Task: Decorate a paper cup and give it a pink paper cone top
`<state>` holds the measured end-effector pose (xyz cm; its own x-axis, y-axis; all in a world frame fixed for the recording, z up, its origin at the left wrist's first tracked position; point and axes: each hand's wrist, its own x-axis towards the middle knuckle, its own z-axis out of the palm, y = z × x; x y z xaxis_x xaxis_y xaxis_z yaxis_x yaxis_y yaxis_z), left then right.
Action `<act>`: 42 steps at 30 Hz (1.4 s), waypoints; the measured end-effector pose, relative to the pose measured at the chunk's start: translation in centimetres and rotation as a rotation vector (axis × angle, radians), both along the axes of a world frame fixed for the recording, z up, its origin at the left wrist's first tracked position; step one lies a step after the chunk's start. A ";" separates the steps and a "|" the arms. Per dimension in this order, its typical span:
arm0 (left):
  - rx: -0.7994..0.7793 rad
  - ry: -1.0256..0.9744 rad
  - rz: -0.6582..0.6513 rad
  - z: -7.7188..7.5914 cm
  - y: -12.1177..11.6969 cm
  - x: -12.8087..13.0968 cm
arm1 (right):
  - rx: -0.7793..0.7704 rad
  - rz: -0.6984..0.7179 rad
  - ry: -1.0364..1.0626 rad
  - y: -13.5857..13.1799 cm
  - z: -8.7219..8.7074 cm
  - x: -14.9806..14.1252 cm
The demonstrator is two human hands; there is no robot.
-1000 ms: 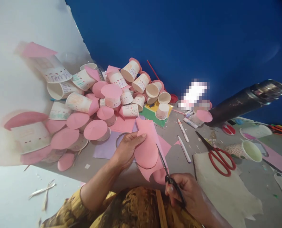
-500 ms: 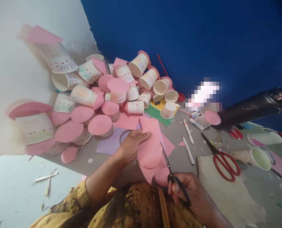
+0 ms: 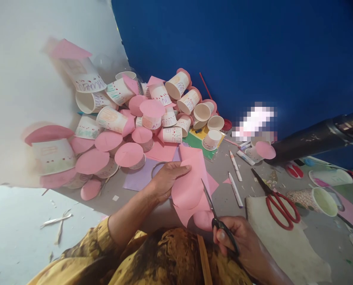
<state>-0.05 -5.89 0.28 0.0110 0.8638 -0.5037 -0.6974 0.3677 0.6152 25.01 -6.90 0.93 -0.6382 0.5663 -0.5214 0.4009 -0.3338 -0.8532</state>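
Pink paper sheet (image 3: 191, 182), lower end rounded, is up front over the near edge of the grey table (image 3: 220, 198), pinched in the left hand (image 3: 168, 180), thumb on top. Right hand (image 3: 238, 237) is clamped on black-handled scissors (image 3: 215, 221); their tip is at the sheet's right edge, can't tell if touching. Hands are apart from each other. Rounded pink paper piece (image 3: 204, 220) sits just below the sheet, beside the scissors. Purple paper (image 3: 137, 176) lies left of the sheet, metal ring (image 3: 157, 168) on it, partly hidden by the left hand. Pile of decorated paper cups (image 3: 112, 119) with pink tops at left. White marker (image 3: 235, 189) and red-handled scissors (image 3: 283, 208) at right, the latter overlapping a cream cloth (image 3: 283, 245).
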 end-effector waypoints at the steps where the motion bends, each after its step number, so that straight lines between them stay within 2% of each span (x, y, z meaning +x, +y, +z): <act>1: -0.001 -0.002 -0.005 0.0 0.0 0.0 | -0.001 0.002 -0.002 0.0 0.0 0.1; 8: 0.000 0.023 -0.040 0.2 0.2 0.0 | 0.076 0.047 -0.013 0.3 -0.2 0.8; 16: 0.002 0.095 -0.080 0.2 0.3 -0.2 | 0.076 0.065 -0.078 0.6 0.1 0.9; 27: 0.111 0.136 -0.096 0.3 -0.9 0.3 | 0.136 0.062 -0.139 0.8 0.6 1.0; 34: 0.170 0.193 -0.065 -0.5 -1.5 0.4 | 0.101 0.064 -0.109 0.6 0.5 1.0; 42: 0.160 0.105 -0.064 -0.4 -1.2 0.3 | 0.058 0.042 -0.083 0.3 0.1 1.0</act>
<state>0.29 -7.13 -0.14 0.0231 0.9320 -0.3617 -0.6042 0.3012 0.7377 25.98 -6.59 0.99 -0.6181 0.5705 -0.5409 0.4836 -0.2665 -0.8337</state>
